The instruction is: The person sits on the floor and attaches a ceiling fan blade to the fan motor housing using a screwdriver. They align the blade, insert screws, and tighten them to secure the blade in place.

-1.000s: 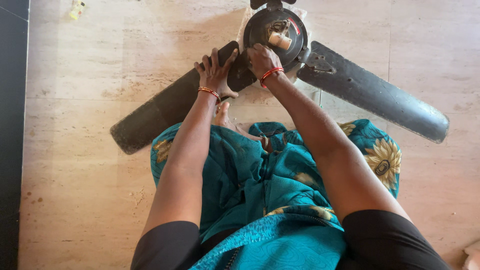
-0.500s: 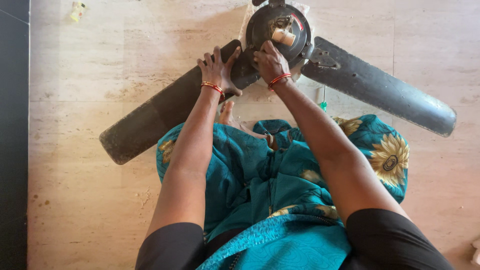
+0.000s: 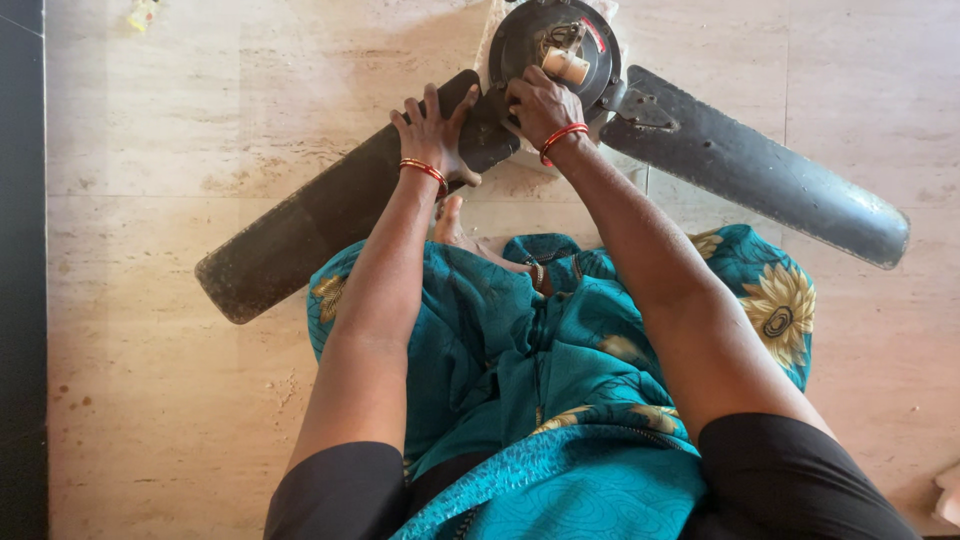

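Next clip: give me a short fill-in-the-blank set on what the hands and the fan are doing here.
1. The left hand lies flat on a fan ____.
2. The right hand rests on the round motor ____ of the ceiling fan.
3. The fan lies on the ____.
4. Each wrist wears a ____ bangle.

Missing words: blade; hub; floor; red

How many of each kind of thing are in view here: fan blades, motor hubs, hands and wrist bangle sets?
Fan blades: 2, the left blade under the left hand and the right blade
Motor hub: 1, touched by the right hand
Hands: 2
Red bangle sets: 2, left wrist and right wrist
Total: 7
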